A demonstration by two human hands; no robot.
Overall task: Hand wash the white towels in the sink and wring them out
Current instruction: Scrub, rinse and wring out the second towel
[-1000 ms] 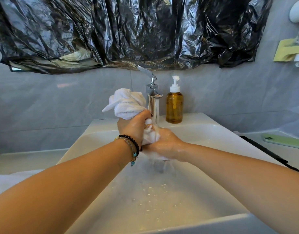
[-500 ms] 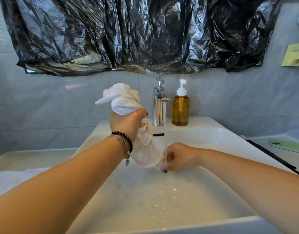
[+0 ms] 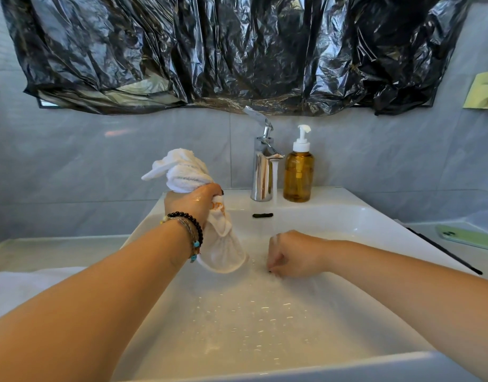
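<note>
White towel [image 3: 182,172], just one, gripped by left hand [image 3: 191,202]; right hand [image 3: 289,253] curled, empty, over one sink [image 3: 333,216].

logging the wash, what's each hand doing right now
Left hand: grips the white towel.
Right hand: fingers curled in the sink, nothing seen held.

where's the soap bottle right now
In the head view, the amber pump-top soap bottle stands on the white sink's back ledge, just right of the chrome faucet, right of centre.
</note>
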